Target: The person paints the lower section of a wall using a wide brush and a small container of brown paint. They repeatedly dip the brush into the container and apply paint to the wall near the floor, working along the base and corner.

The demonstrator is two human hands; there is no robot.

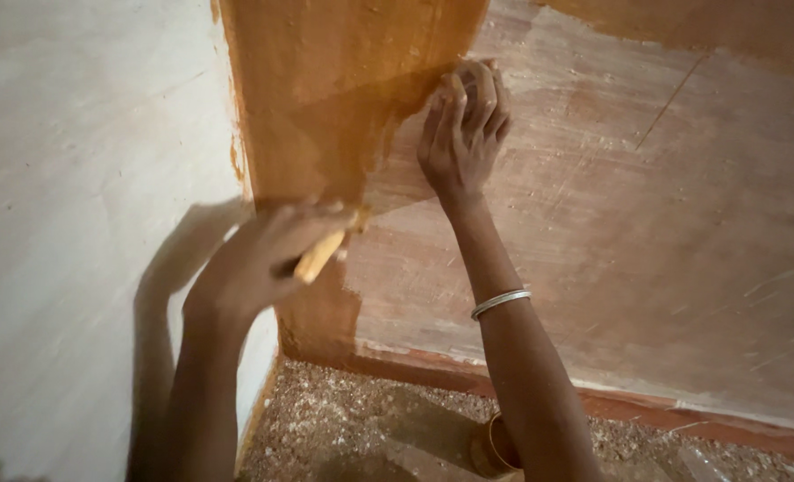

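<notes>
My left hand grips a small brush by its pale wooden handle, held against the corner where two walls meet. The brush tip is lost in wet ochre-orange paint that runs in a band down the corner. My right hand rests with fingers curled on the reddish-brown wall, at the edge of the fresh paint. A silver bangle circles my right wrist. Whether the right hand holds anything under its fingers is hidden.
The left wall is pale and unpainted. A red skirting strip runs along the bottom of the right wall. The floor is speckled grit. A round paint-stained pot stands on the floor behind my right forearm.
</notes>
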